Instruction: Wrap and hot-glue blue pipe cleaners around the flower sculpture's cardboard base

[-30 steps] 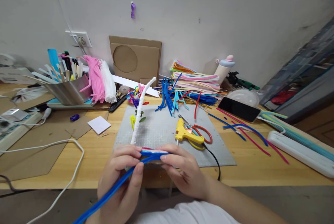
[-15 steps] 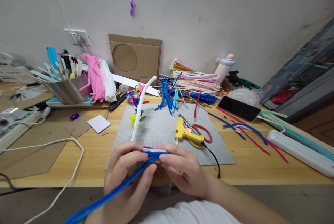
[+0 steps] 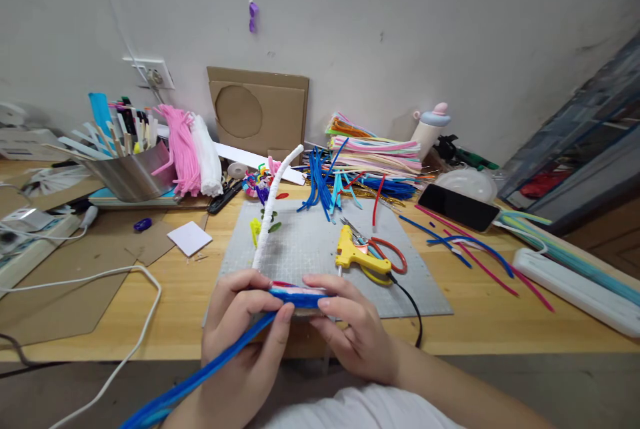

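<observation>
Between both hands, near the table's front edge, is a small flat piece (image 3: 300, 291) with pink, white and blue layers at its rim. My left hand (image 3: 240, 335) grips its left end, the thumb pressing on blue pipe cleaners (image 3: 200, 375) that trail down to the lower left. My right hand (image 3: 353, 329) holds the right end between its fingers. A curved white wrapped stem (image 3: 270, 212) rises just behind my left hand; its lower end is hidden.
The grey cutting mat (image 3: 310, 235) bears a yellow glue gun (image 3: 357, 252) and red-handled scissors (image 3: 393, 252). Pipe cleaner bundles (image 3: 375, 155) and cardboard (image 3: 285, 109) stand behind. A phone (image 3: 457, 207) lies right, a metal container (image 3: 133, 172) left.
The blue pipe cleaners now lie flat along the piece's near rim, where they were bent away before. My left thumb has moved up onto them, and the white stem has shifted slightly right.
</observation>
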### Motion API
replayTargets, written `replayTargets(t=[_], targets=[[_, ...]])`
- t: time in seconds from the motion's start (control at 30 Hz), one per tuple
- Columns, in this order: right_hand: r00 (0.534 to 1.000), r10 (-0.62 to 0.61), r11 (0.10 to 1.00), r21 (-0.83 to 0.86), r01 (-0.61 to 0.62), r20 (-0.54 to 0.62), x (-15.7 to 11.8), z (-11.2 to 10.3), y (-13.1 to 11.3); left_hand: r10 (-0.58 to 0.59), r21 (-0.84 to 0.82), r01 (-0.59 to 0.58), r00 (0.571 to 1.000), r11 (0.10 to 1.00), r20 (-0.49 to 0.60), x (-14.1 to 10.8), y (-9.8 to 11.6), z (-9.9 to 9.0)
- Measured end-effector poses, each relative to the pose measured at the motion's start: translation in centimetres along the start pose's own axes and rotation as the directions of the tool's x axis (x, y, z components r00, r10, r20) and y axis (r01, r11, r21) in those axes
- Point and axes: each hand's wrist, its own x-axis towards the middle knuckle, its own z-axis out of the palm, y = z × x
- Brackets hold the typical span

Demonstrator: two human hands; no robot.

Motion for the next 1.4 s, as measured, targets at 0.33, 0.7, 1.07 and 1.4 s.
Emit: replayTargets(t=[0.33, 0.7, 1.07, 1.4], targets=[[0.997, -0.057, 0.923, -0.383, 0.032, -0.055, -0.1, -0.9, -0.7, -0.009, -0.010, 0.009, 1.000, 1.000, -0.017, 0.2, 0.1, 0.1], [0.999, -0.034, 0.940, -0.340, 0.023, -0.028, 1.2, -0.8, -1.5, 0.017, -0.003, -0.017, 1.000, 1.000, -0.006, 0.5, 0.2, 0.2], [0.996, -0.001, 0.953, -0.301, -0.027, -0.091, 1.9, -0.6, -1.9, 0.044, 0.001, -0.044, 0.999, 0.999, -0.007, 0.8, 0.2, 0.2], [0.997, 0.059, 0.952, -0.299, -0.069, -0.041, 1.8, -0.8, -1.8, 0.012, -0.021, -0.013, 1.000, 1.000, -0.008, 0.7, 0.1, 0.4]])
